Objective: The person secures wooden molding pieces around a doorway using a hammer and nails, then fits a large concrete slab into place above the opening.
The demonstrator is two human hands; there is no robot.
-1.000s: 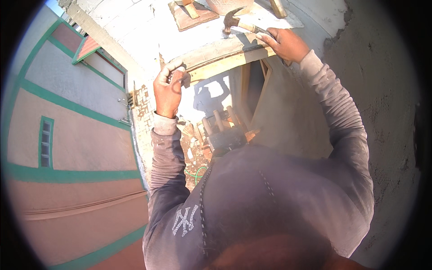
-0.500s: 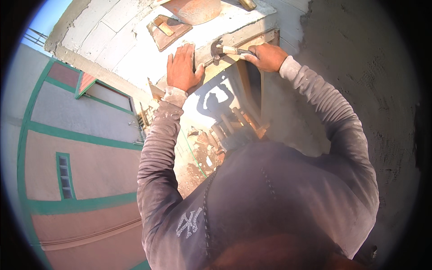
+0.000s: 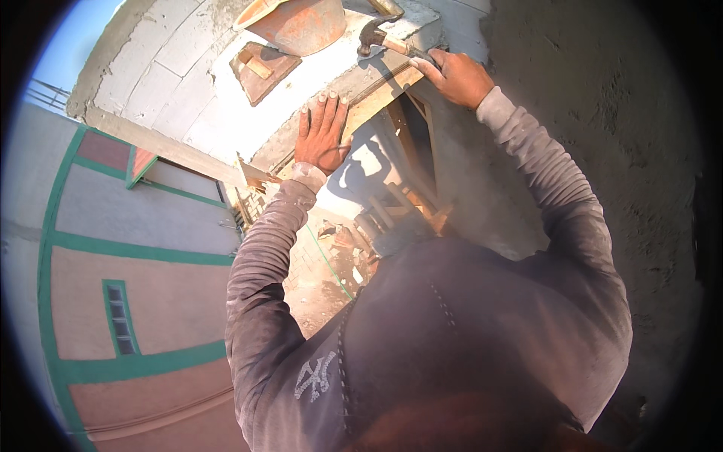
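"Left hand [image 3: 324, 137] and right hand [image 3: 461, 79] are well apart, both bare. What's in them, from where you stand?"

"Right one is wrapped around the dark grip of a claw hammer [image 3: 395, 45]. Its head sticks out to the left of that hand, over a pale ledge [image 3: 331, 74]."

"Is the head touching the ledge?"

"Can't tell from here. I do see a dark shadow on the edge, just beside the right hand."

"And the left?"

"Nothing clasped in it that I can see. It lies palm down, fingers stretched forward, at the ledge's edge, where a timber strip [image 3: 380, 101] runs from it toward the right hand. How hard it presses, I can't say."

"What's beyond the left hand?"

"A brown float [image 3: 262, 71] with a wooden handle, lying on the ledge. Just past it there's an orange bucket [image 3: 309, 30]."

"Anything near the right?"

"Below it, a wooden frame [image 3: 413, 143] in shade, and off to its right a grey plastered wall [image 3: 587, 113]. Well out to the left hand's side I see a building with green bands [image 3: 143, 248]."
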